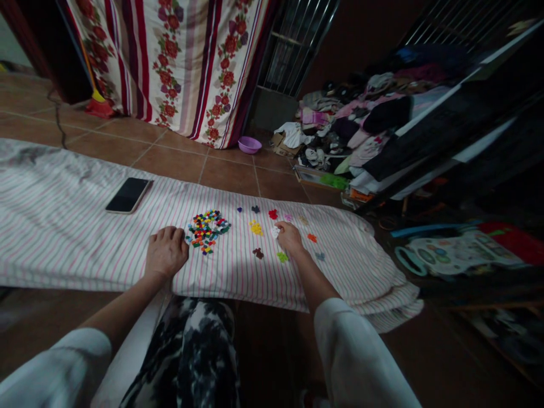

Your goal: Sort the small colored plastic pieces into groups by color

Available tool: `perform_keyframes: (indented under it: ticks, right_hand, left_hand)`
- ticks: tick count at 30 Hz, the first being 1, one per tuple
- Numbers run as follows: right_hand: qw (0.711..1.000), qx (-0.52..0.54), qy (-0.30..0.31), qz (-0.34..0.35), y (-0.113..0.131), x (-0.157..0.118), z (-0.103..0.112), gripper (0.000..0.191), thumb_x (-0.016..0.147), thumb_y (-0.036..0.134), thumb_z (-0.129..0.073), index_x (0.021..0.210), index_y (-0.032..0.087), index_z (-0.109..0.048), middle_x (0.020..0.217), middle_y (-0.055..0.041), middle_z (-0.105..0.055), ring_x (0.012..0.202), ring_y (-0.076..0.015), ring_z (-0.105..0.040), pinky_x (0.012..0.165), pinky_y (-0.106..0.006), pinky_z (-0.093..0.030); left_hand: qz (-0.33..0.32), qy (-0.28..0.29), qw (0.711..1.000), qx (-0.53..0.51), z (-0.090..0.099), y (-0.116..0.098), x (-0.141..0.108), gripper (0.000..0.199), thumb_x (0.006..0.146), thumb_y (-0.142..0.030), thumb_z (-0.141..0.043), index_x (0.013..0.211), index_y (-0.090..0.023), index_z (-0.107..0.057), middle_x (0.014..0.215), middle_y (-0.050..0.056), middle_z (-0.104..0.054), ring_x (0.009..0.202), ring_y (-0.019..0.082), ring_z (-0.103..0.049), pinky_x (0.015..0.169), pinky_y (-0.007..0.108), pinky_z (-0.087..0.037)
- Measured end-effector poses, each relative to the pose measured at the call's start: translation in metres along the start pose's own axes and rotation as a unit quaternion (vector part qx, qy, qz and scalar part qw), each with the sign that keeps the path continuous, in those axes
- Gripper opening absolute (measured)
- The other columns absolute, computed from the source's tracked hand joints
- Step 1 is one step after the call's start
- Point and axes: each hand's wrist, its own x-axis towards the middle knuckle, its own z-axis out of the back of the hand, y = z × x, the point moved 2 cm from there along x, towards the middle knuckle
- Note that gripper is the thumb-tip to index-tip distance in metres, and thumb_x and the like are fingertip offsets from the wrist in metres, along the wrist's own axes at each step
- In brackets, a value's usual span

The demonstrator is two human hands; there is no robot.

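Note:
A mixed pile of small coloured pieces point(208, 229) lies on the striped cloth point(170, 195). To its right are small single-colour groups: yellow point(256, 227), red point(272, 214), brown point(258, 253), light green point(282, 256), orange point(312, 238) and several others. My left hand point(167, 252) rests on the cloth against the left side of the mixed pile, fingers bent and close together; anything under it is hidden. My right hand point(290, 237) reaches to the white pieces point(275, 231), thumb and forefinger pinched there. Whatever its fingertips hold is too small to make out.
A dark-screened phone point(128, 195) lies on the cloth at the left. Beyond the cloth are a purple basin point(250, 145), a floral curtain point(170, 68) and a heap of clothes point(340, 122). My knees are below the near edge.

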Motion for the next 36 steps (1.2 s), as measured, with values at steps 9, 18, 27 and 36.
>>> perform_keyframes:
  ticks: [9,18,27,36]
  right_hand:
    - [0.998,0.019,-0.046,0.038,0.016,-0.005,0.015,0.038,0.081,0.007,-0.042,0.105,0.017,-0.07,0.106,-0.0093,-0.068,0.102,-0.0204,-0.058,0.095,-0.03,-0.041]
    - [0.952,0.2,0.018,0.229,0.128,-0.063,-0.001,0.025,0.086,0.02,-0.048,0.102,0.019,-0.067,0.091,-0.0049,-0.062,0.08,-0.0152,-0.058,0.079,-0.026,-0.046]
    - [0.963,0.184,0.066,0.188,0.175,-0.093,-0.047,0.024,0.086,0.018,-0.051,0.101,0.026,-0.068,0.099,-0.0019,-0.061,0.089,-0.0151,-0.059,0.08,-0.024,-0.046]
    - [0.966,0.198,0.012,0.166,0.177,-0.099,-0.052,0.015,0.088,0.023,-0.053,0.092,0.026,-0.067,0.088,-0.0002,-0.061,0.081,-0.0135,-0.059,0.073,-0.022,-0.044]
  left_hand:
    - [0.006,0.007,1.0,-0.013,0.002,-0.001,0.0,0.028,0.087,-0.028,-0.039,0.102,-0.019,-0.061,0.104,0.012,-0.06,0.099,0.028,-0.051,0.081,0.041,-0.034]
    - [0.005,-0.001,1.0,-0.016,0.0,0.001,0.0,0.029,0.087,-0.029,-0.038,0.101,-0.019,-0.06,0.104,0.012,-0.059,0.099,0.028,-0.051,0.082,0.041,-0.034]
    - [0.008,0.003,1.0,-0.03,0.0,0.0,0.0,0.028,0.086,-0.028,-0.039,0.102,-0.018,-0.061,0.104,0.013,-0.059,0.099,0.029,-0.05,0.081,0.042,-0.034]
    - [0.007,0.0,1.0,-0.027,0.0,0.001,0.0,0.028,0.087,-0.028,-0.038,0.1,-0.018,-0.06,0.101,0.012,-0.06,0.098,0.029,-0.05,0.081,0.041,-0.033]
